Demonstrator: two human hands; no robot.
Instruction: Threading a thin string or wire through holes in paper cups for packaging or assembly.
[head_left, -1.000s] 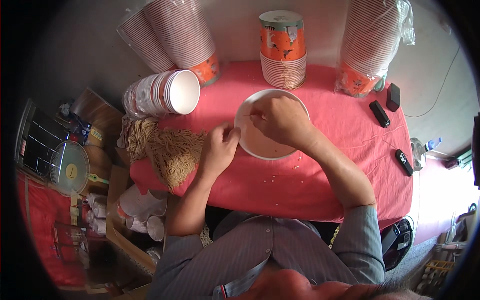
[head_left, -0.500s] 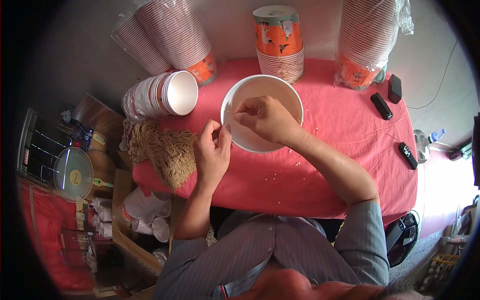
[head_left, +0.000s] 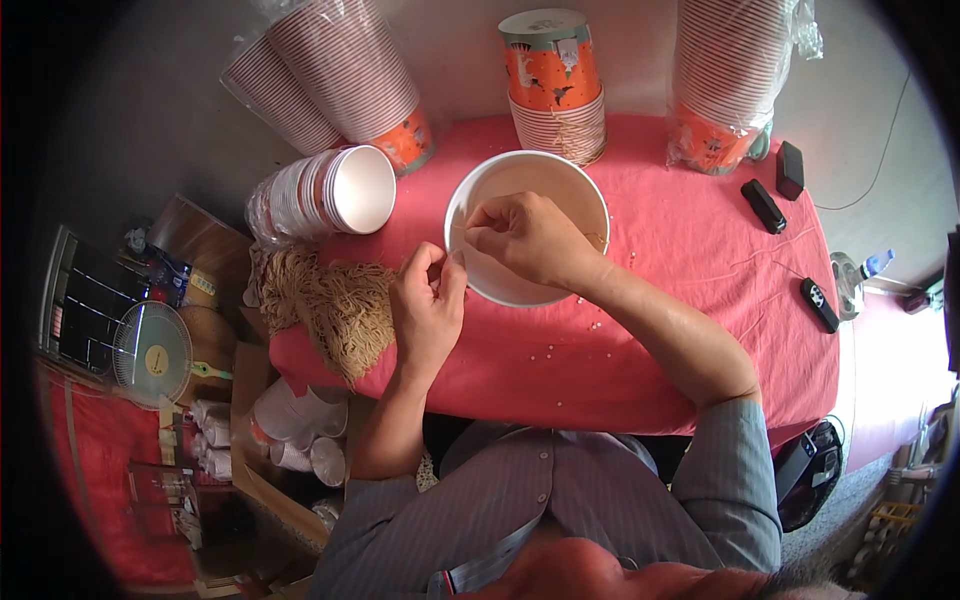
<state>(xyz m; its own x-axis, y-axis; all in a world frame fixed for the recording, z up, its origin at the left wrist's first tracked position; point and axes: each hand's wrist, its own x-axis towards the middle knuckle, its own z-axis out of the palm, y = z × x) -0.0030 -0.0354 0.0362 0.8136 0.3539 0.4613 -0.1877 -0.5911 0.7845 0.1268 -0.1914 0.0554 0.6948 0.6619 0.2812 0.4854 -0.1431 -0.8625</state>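
Observation:
A large white paper bucket [head_left: 480,272] stands upright on the table, its mouth facing me. My right hand [head_left: 530,236] is over its mouth, thumb and fingers pinched together; a fine pale strand seems to show at the fingertips, too small to name surely. Just outside the bucket's left rim is my left hand [head_left: 430,300], its thumb pressed to curled fingers. What it pinches, if anything, cannot be made out. Beside that hand lies a thick bundle of tan cords [head_left: 345,305], hanging over the table's left edge. A bit of similar cord shows at the bucket's right rim.
Small white beads [head_left: 596,325] are scattered on the red tablecloth [head_left: 690,260]. Nested white buckets [head_left: 365,190] lie at the left. Behind stand an orange patterned bucket stack [head_left: 555,80] and a wrapped stack [head_left: 725,90]. Black devices [head_left: 764,206] lie right; an open carton [head_left: 245,440] is below left.
The view has shifted slightly. Both hands keep nearly the same pinched pose at the bucket's left rim; nothing is visibly taken up or let go.

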